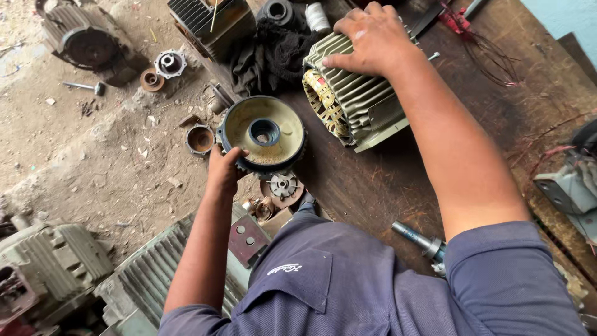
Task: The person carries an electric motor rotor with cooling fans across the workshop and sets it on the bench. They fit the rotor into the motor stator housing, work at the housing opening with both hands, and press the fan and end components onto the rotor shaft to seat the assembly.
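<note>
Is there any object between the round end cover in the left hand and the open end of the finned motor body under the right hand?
Nothing visible: only bare wooden table lies between the end cover, gripped by the left hand, and the motor body under the right hand.

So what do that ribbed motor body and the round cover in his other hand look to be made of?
The ribbed motor body under the right hand looks like cast metal painted pale green, going by its stiff moulded fins. The round cover held by the left hand seems cast metal too: dark rim, dull yellowish grimy inner face.

Probably motor-repair workshop: stripped motors (87, 40), dirt floor (93, 155).
</note>
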Action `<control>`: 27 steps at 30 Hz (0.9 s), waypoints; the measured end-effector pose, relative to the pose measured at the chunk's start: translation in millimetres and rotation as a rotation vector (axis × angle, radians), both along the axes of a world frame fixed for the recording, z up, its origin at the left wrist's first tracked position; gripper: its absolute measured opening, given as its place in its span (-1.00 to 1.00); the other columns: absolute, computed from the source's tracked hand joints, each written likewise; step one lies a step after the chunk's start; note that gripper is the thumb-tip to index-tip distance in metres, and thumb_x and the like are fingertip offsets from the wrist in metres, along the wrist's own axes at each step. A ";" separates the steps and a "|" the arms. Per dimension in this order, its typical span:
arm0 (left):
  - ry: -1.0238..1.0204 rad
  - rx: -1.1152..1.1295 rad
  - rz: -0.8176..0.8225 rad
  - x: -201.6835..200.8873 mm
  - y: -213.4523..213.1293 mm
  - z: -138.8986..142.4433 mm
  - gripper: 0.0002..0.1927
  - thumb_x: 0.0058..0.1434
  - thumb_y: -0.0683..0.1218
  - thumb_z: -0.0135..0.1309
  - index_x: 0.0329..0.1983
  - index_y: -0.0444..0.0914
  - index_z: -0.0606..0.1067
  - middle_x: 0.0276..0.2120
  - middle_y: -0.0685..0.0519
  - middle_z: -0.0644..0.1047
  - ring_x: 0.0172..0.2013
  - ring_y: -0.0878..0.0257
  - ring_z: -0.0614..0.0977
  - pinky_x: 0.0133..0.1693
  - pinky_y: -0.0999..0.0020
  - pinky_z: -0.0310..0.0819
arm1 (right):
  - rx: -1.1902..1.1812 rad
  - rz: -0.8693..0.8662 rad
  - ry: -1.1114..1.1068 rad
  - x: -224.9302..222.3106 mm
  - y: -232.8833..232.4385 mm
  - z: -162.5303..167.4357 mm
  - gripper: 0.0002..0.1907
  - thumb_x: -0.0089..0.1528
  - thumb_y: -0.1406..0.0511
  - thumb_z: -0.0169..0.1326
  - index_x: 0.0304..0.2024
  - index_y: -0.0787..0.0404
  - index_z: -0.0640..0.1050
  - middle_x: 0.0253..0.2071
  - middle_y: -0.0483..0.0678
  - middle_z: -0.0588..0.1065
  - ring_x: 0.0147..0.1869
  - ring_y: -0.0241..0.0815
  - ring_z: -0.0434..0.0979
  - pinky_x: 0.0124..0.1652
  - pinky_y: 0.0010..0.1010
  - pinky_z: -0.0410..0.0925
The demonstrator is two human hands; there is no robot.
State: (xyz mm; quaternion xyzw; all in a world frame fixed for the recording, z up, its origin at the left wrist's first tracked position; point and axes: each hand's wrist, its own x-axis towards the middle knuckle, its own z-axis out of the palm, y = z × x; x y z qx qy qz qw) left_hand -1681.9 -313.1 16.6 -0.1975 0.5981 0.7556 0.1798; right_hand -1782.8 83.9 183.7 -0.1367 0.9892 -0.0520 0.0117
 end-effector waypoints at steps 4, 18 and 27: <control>-0.067 -0.014 -0.021 3.4 -2.9 -13.7 -0.55 0.14 -0.10 0.13 0.08 -0.22 0.31 -0.23 0.02 0.57 -0.27 0.24 0.66 -0.37 0.19 0.63 | -0.089 -0.018 -0.026 1.3 1.4 -5.8 -0.14 0.22 -0.32 0.08 0.25 0.18 0.52 0.27 0.17 0.44 0.43 0.16 0.27 0.32 0.03 0.06; -0.035 0.073 -0.124 -16.7 11.9 -42.0 -0.52 0.11 -0.19 0.10 0.09 -0.28 0.27 -0.25 -0.07 0.54 -0.31 0.17 0.63 -0.35 0.27 0.61 | -0.046 -0.270 -0.053 59.8 28.9 8.2 -0.17 0.22 -0.30 0.13 0.24 0.16 0.55 0.14 0.22 0.45 0.26 0.23 0.30 0.21 0.02 0.12; 0.037 0.094 -0.165 -45.2 61.4 -69.8 -0.57 0.15 -0.19 0.11 0.08 -0.39 0.35 -0.23 -0.10 0.57 -0.27 0.16 0.62 -0.22 0.32 0.56 | -0.057 -0.713 0.057 158.4 63.2 1.4 -0.34 0.38 -0.24 0.07 0.10 0.16 0.58 0.15 0.19 0.47 0.30 0.29 0.34 0.18 0.24 0.13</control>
